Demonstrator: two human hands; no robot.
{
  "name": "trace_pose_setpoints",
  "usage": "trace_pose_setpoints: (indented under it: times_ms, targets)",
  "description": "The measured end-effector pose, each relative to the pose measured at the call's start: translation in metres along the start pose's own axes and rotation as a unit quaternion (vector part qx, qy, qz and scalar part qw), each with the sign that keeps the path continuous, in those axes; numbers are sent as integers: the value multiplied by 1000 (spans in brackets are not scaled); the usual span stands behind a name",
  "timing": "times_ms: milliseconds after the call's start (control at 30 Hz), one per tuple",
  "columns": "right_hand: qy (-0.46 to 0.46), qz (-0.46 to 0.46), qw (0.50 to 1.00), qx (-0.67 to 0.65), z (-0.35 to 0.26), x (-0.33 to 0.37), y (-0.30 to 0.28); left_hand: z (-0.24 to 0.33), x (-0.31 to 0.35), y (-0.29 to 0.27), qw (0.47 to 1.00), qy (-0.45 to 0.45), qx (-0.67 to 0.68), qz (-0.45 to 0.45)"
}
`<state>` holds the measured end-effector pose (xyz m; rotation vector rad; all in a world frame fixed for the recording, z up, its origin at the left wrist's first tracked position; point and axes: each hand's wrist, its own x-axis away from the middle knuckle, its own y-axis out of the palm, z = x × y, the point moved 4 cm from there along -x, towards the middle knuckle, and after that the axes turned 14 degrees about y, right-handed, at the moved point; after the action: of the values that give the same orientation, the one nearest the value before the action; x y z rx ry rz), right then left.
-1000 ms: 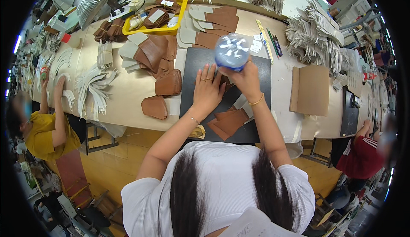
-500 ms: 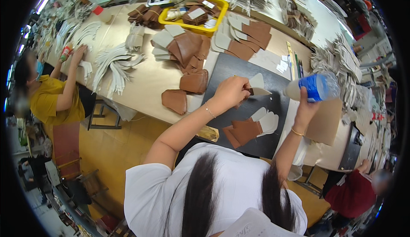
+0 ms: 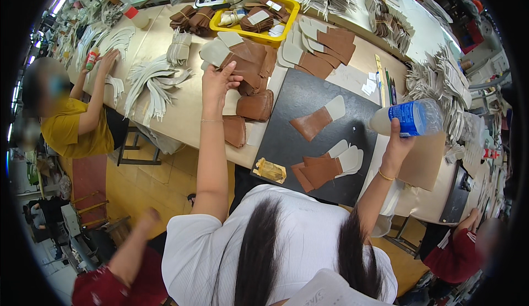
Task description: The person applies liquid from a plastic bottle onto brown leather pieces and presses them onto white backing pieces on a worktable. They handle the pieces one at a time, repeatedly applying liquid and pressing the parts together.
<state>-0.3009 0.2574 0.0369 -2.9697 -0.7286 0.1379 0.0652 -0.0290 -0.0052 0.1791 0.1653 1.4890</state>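
Observation:
My left hand (image 3: 219,84) reaches to a fanned pile of brown leather pieces with pale tips (image 3: 247,53). Its fingers are apart at the pile's near left edge; whether they touch the top piece is hard to tell. My right hand (image 3: 398,145) is wrapped round a clear plastic bottle with a blue label (image 3: 409,117), tipped on its side above the right edge of a black mat (image 3: 275,146). On the mat, one brown leather piece with a pale tip (image 3: 312,124) lies alone. Nearer me is a small overlapping stack of similar pieces (image 3: 319,172).
A yellow-brown block (image 3: 270,170) sits at the mat's near left corner. Brown stacks (image 3: 254,106) lie left of the mat. Behind stands a yellow basket (image 3: 293,16) of bundles. Pens (image 3: 390,85) lie right. Co-workers sit at left and right; a red-sleeved arm (image 3: 129,253) shows lower left.
My left hand has left the mat and moved left to the fanned pile. The piece it was at now lies flat. A red-sleeved person has appeared lower left. The bottle is still in my right hand.

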Motion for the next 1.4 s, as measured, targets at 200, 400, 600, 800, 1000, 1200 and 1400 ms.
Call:
trace_pose_setpoints:
  times_ms: [200, 400, 600, 800, 1000, 1200, 1400]
  targets:
    - [-29, 10, 1000, -3, -8, 6, 1, -7, 3, -15, 913, 116, -378, 100]
    - [-12, 15, 1000, -2, -4, 5, -4, -3, 10, -10, 838, 247, -468, 130]
    - [24, -97, 995, -17, 3, 24, 41, 5, 17, 11, 716, 338, -606, 75]
    - [-31, -219, 974, 40, -5, 37, 84, 14, 54, 66, 753, 433, -495, -17]
    - [-103, -221, 957, 154, -7, 37, 92, -30, 169, 141, 720, 413, -422, -366]
    - [-60, -85, 982, 158, -3, -5, 71, -54, 178, 139, 679, 408, -463, -397]
    - [-106, -213, 960, 145, -7, 30, 98, -56, 178, 138, 673, 408, -468, -402]
